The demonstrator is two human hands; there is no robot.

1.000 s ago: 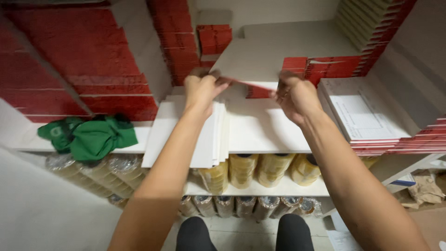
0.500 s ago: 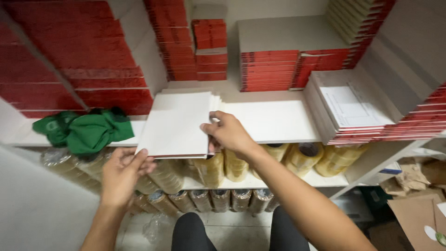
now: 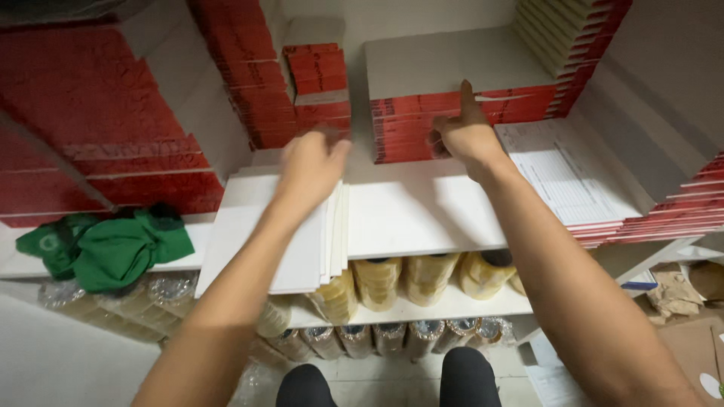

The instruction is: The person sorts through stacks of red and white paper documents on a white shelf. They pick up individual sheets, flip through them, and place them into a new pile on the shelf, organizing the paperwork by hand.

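My left hand (image 3: pixel 311 162) hovers, blurred, over the far end of a stack of flat white boards (image 3: pixel 260 241) lying on the white shelf (image 3: pixel 422 215). Whether it holds anything I cannot make out. My right hand (image 3: pixel 464 132) reaches to the side of a low pile of red-edged flat cartons (image 3: pixel 452 83) at the back of the shelf, index finger pointing up along its red edge and nothing in its grip.
Tall stacks of red-edged cartons (image 3: pixel 98 128) stand left, behind (image 3: pixel 320 83) and right (image 3: pixel 603 188). A green cloth (image 3: pixel 113 245) lies at the shelf's left. Rolls of yellowish tape (image 3: pixel 407 279) fill the lower shelves. Brown boxes (image 3: pixel 686 301) sit on the floor at right.
Both hands have moved up from the white boards' near edge toward the back of the shelf. The right hand left the boards and now touches the red-edged pile.
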